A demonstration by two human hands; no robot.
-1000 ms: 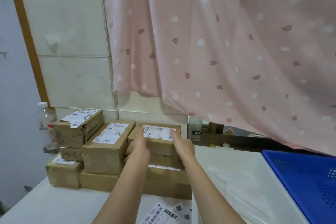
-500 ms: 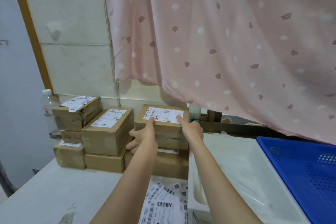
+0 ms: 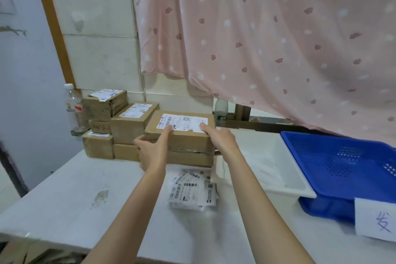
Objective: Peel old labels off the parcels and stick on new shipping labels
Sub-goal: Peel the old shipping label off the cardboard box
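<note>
Left hand (image 3: 153, 146) grips the near-left corner of the top cardboard parcel (image 3: 182, 133), thumb up on the top face, fingers wrapped down the front and left side. Right hand (image 3: 220, 138) grips the parcel's right end, thumb on the edge of its shipping label (image 3: 184, 123). Both forearms reach straight out from the bottom of the view.

Parcel sits on another box (image 3: 192, 157) at the back of the white counter (image 3: 75, 195), toward the middle. Label is white with barcode, lies flat on the top face, near edge torn.

Left of it, a cluster of more cardboard boxes (image 3: 130, 126) stacked in the back-left corner, most with labels on top. Clear plastic bottle (image 3: 74, 109) stands at the far-left edge beside them.

Loose sheets of new labels (image 3: 190, 188) lie on the counter just in front of the stack, between the arms.

Right: white tray (image 3: 287, 180), then a blue perforated basket (image 3: 342, 169) against it. White paper with handwriting (image 3: 375, 218) at the right edge.

Behind: tiled wall (image 3: 96, 38), pink leaf-print curtain (image 3: 267, 38), small white bottle (image 3: 220, 109) under its hem.
</note>
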